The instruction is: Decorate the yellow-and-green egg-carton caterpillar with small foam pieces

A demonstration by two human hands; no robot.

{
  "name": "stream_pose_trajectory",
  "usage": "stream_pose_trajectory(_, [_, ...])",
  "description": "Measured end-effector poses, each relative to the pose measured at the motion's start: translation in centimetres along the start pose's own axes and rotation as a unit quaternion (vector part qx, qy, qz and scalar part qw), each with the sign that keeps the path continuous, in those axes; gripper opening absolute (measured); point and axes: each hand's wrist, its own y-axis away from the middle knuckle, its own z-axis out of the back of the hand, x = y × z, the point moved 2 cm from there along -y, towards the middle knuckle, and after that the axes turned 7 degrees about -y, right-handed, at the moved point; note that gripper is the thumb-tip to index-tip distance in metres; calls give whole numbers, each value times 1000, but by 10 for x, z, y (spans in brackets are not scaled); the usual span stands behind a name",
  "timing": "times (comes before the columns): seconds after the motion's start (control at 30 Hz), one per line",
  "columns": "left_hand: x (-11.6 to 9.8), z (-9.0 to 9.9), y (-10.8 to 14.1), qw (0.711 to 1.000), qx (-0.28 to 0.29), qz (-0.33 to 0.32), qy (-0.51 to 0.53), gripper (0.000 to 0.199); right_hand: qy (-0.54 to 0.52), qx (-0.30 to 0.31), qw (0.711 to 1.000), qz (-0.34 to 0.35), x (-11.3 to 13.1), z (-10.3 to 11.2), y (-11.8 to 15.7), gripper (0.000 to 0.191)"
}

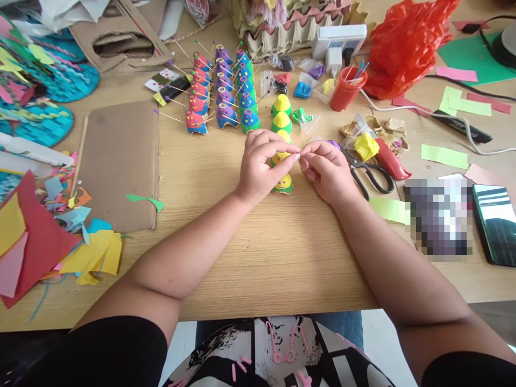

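My left hand [264, 164] and my right hand [328, 171] meet fingertip to fingertip over a yellow-and-green egg-carton caterpillar [283, 184]. Each hand is closed in a pinch; whatever lies between the fingertips is too small to make out. The caterpillar's near end has a small drawn-looking face, and my left fingers cover part of its middle bumps. Beyond my left hand stand three more bumpy caterpillars: a red-and-blue one [197, 122], a purple one [226, 116] and a blue-and-green one [249, 119], with thin sticks poking out of their sides.
Black-handled scissors [379, 177] and a yellow clay lump [366, 147] lie right of my right hand. Behind are a red cup [347, 88], a power strip [339, 40] and small clay bags [305, 89]. Cardboard [116, 161] and paper scraps [94, 252] lie left; a phone [495, 223] lies right.
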Motion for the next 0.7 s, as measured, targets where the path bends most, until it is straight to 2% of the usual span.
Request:
stream_pose_trajectory(0.2, [1,0,0,1000,8,4,-5,17,-12,-14,1000,10,4,0,-2,40])
stream_pose_trajectory(0.33, [0,1,0,1000,1,-1,3,16,-16,2,1000,-3,4,-1,-1,50])
stream_pose_trajectory(0.7, [0,-1,-1,999,35,31,-21,10,11,4,1000,-23,4,-3,0,50])
